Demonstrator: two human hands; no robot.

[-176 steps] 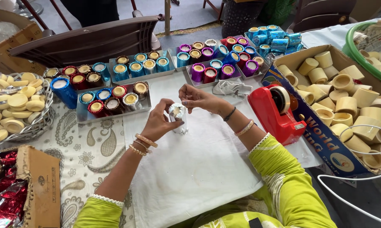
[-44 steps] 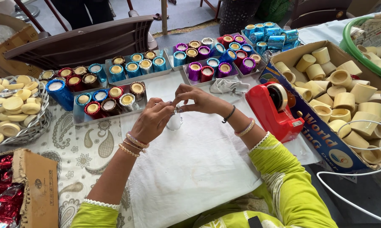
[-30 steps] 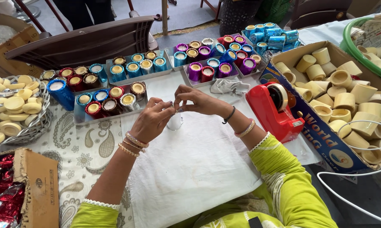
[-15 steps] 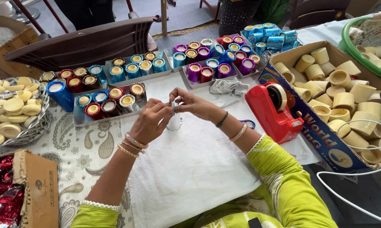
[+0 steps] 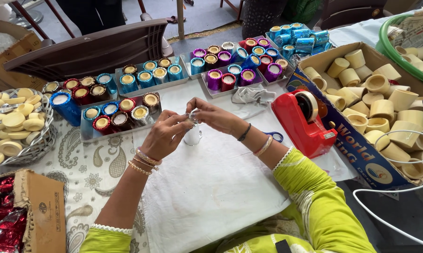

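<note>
My left hand and my right hand meet over a white cloth, fingertips pinched together on a small silver-wrapped cup that stands between them. The left fingers press the top edge from the left, and the right fingers hold it from the right. The cup's top is mostly hidden by my fingers. Bangles circle both wrists, and green sleeves cover my arms.
Metal trays of foil-wrapped candle cups in red, blue, purple and gold line the far side. A red tape dispenser stands right of my hands, blue-handled scissors beside it. A cardboard box of plain cups sits right; a wire basket of wax discs sits left.
Both hands stay pinched around the silver cup and have shifted only slightly; the fingers keep working at its top edge. Nothing else on the table has moved.
</note>
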